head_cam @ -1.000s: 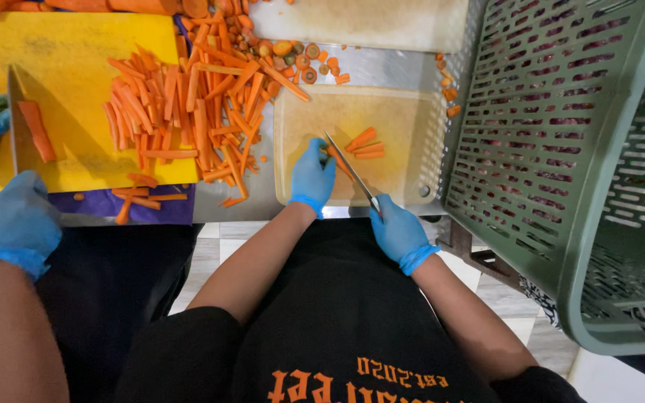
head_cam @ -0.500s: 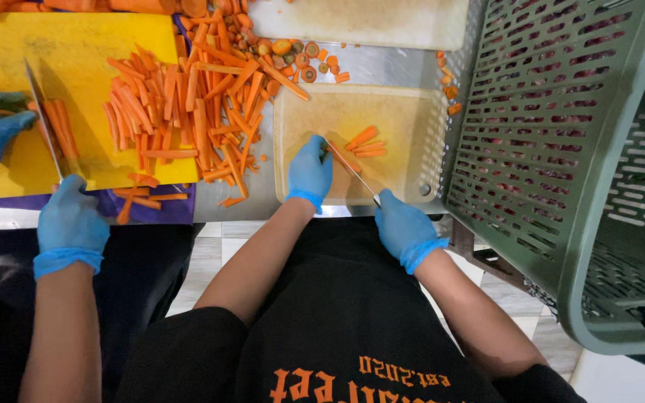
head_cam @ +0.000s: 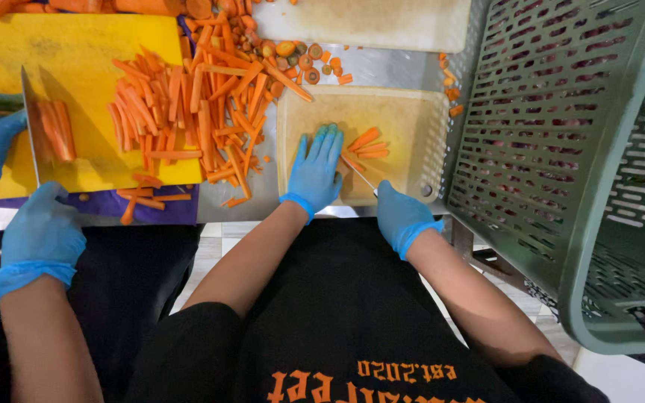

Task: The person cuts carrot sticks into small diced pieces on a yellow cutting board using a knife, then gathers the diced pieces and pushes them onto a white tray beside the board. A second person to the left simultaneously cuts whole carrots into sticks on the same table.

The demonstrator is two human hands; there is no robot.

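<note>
Left hand (head_cam: 316, 166), blue-gloved, lies flat with fingers spread on the pale cutting board (head_cam: 404, 112), pressing on carrot hidden beneath the palm, presumably to steady it for the blade. Right hand (head_cam: 399, 215) is closed around the handle of a knife (head_cam: 361, 177), whose blade angles in toward the left fingers. Cut carrot sticks (head_cam: 367, 145) lie on the board just beyond the blade. A co-worker's gloved hands (head_cam: 39, 231) work a broad blade on the yellow board (head_cam: 76, 52) alongside. A green crate (head_cam: 561, 149) stands tilted at right.
</note>
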